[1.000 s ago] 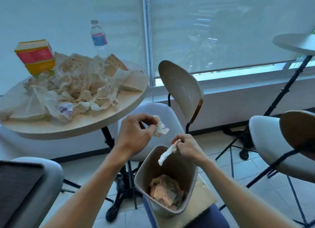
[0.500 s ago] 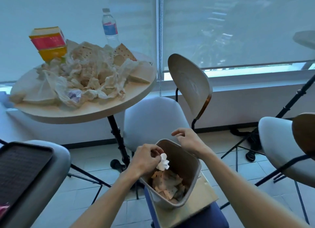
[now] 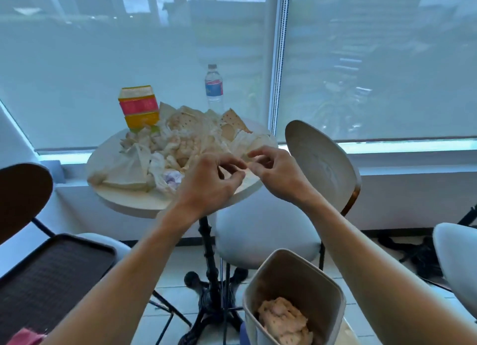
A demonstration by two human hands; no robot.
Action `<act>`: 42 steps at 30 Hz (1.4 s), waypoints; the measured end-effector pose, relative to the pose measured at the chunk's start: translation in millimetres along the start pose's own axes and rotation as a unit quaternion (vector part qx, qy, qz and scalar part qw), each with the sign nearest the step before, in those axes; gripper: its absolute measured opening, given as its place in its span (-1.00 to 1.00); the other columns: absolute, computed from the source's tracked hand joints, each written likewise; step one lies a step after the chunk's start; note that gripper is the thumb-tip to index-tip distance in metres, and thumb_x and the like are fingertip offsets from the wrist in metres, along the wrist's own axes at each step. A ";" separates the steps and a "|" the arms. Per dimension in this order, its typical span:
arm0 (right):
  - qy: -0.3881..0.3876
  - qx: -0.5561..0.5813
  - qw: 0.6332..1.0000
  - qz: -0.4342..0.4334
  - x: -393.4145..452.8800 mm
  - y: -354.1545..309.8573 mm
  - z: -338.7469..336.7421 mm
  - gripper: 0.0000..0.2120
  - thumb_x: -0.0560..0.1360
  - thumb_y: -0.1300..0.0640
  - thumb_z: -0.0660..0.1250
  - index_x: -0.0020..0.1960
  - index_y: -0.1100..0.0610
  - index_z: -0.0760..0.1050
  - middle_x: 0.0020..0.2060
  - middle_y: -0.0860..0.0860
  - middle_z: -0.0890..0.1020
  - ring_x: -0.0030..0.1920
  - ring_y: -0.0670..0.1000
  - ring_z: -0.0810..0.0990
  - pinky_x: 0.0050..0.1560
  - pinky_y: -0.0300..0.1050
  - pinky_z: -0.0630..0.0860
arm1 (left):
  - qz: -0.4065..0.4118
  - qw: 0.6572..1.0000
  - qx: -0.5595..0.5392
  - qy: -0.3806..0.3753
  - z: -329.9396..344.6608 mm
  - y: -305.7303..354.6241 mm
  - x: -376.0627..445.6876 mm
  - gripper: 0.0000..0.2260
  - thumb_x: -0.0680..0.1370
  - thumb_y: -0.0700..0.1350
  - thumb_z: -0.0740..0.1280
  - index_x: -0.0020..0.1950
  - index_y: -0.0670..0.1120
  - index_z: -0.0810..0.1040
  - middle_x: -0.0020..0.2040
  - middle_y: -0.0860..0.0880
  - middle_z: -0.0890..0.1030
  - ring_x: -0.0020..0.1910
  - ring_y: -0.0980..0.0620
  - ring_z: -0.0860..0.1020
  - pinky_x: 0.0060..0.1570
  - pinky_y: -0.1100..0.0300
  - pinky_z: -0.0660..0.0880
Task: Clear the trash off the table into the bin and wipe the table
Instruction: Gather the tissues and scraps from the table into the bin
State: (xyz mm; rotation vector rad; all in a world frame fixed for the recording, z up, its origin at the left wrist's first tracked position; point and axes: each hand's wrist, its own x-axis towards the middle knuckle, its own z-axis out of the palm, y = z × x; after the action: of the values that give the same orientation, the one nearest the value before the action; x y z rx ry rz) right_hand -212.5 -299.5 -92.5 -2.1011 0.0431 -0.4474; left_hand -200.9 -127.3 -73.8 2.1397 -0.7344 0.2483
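A small round table (image 3: 134, 203) stands on one black leg by a big window with a pale blind (image 3: 129, 61) pulled down. The floor below has light tiles. A pile of crumpled paper trash (image 3: 180, 146) covers most of the table top. It lies just past both hands and to their left. Some sheets in it have little dots on them. Behind the pile, far from the hands, stand a red and yellow carton (image 3: 138, 106) and a clear water bottle (image 3: 214, 86) with a blue label.

The left hand (image 3: 209, 183) and the right hand (image 3: 275, 170) are held up close together over the near edge of the table. Their fingers are curled loosely and the fingertips almost meet. Neither hand seems to hold anything, but it is hard to tell if a fingertip touches the paper behind it.

A chair (image 3: 320, 161) with a round back and a pale seat stands just right of the hands. Another chair is at the far right.

Below the right arm, close to the person, is the bin (image 3: 291, 280). It is tan with an open top. Crumpled dotted paper (image 3: 284, 319) sits inside it.

Under the left arm lies a dark tray (image 3: 51, 275) on a seat. Something pink (image 3: 24, 337) shows by its near corner.
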 end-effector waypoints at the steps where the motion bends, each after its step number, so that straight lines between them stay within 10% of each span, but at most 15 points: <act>1: -0.005 -0.027 1.000 -0.010 7.0 -5.5 7.9 -0.80 0.52 0.15 0.35 0.13 0.01 0.59 -0.23 -0.05 0.62 -0.24 -0.15 0.55 -0.21 -0.39 0.46 | -0.001 1.000 0.004 0.014 -11.7 -3.3 6.9 -0.92 0.49 -0.07 0.42 -0.05 0.08 0.66 -0.23 0.19 0.63 -0.31 0.26 0.54 -0.28 0.42 0.44; 7: -0.075 -0.221 0.971 -0.045 36.4 -25.0 43.9 -0.59 0.54 0.06 0.32 0.39 -0.02 0.44 0.01 0.07 0.54 0.03 0.05 0.51 0.19 -0.01 0.46 | -0.023 0.997 0.040 0.067 -56.3 -29.8 35.1 -0.94 0.48 -0.08 0.45 -0.09 0.07 0.67 -0.25 0.21 0.61 -0.38 0.32 0.53 -0.34 0.44 0.38; 11: -0.050 -0.274 0.960 -0.038 47.8 -36.5 51.2 -0.78 0.51 0.18 0.29 0.11 0.08 0.62 0.04 0.09 0.63 0.06 0.11 0.59 0.08 -0.01 0.52 | -0.033 0.998 0.034 0.050 -70.3 -48.5 42.2 -0.92 0.47 -0.12 0.46 -0.07 0.04 0.68 -0.24 0.17 0.63 -0.36 0.29 0.54 -0.28 0.35 0.43; 16: 0.034 -0.156 0.986 -0.048 65.0 -66.6 49.5 -0.87 0.53 0.19 0.33 0.00 0.09 0.65 -0.21 -0.03 0.63 -0.27 -0.17 0.53 -0.24 -0.36 0.39 | -0.051 0.997 -0.023 0.044 -80.6 -65.0 48.1 -0.83 0.49 -0.11 0.43 0.07 0.05 0.64 -0.12 0.11 0.64 -0.24 0.16 0.60 -0.14 0.19 0.57; 25: -0.045 0.081 0.995 -0.028 85.0 -119.8 48.9 -0.87 0.51 0.24 0.40 0.03 0.13 0.53 -0.20 0.02 0.63 -0.26 -0.12 0.58 -0.31 -0.35 0.47 | -0.045 0.953 -0.300 0.001 -91.6 -68.1 64.7 -0.56 0.52 -0.13 0.39 0.40 0.01 0.45 0.00 -0.06 0.64 -0.14 0.07 0.67 -0.17 0.25 0.59; 35: -0.024 -0.010 1.000 -0.005 86.9 -105.5 33.7 -0.90 0.51 0.15 0.41 0.00 0.01 0.63 -0.19 0.00 0.61 -0.22 -0.08 0.55 -0.17 -0.23 0.51 | 0.006 0.910 -0.401 0.104 -100.4 -62.9 85.4 -0.85 0.53 -0.30 0.36 -0.03 -0.07 0.63 -0.24 0.06 0.71 -0.20 0.10 0.68 -0.18 0.27 0.59; 42: -0.171 -0.160 0.969 0.078 67.5 -71.5 38.2 -0.64 0.46 0.02 0.47 0.24 -0.04 0.55 0.00 -0.04 0.59 -0.03 -0.10 0.57 -0.02 -0.25 0.47 | 0.029 0.926 -0.355 0.127 -113.2 -56.3 91.1 -0.85 0.51 -0.25 0.41 -0.08 0.00 0.63 -0.35 0.11 0.68 -0.38 0.17 0.60 -0.34 0.33 0.49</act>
State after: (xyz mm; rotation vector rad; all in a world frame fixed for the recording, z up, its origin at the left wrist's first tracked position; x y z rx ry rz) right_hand -147.2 -243.2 -31.7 -2.4442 0.0831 0.0237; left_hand -85.7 -50.8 -1.9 1.3683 -0.6124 0.2382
